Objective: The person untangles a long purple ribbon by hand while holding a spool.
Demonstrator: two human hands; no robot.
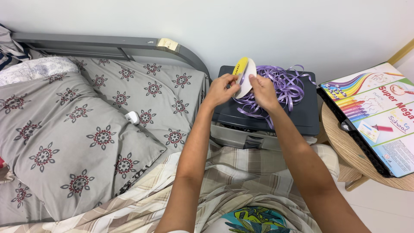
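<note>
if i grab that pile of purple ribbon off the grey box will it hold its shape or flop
Likely floppy: the purple ribbon lies in loose curls over the grey box. It looks thin, so probably very light. The loops may snag and trail, since one end runs to the spool both hands hold.

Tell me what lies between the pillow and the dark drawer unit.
In the head view, the patterned grey bedsheet fills that stretch between the pillow and the dark drawer unit, with a small white plug-like object on it.

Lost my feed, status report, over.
Left hand and right hand both grip the ribbon spool. Purple ribbon lies tangled on grey drawer unit. Nothing blocking.
</note>
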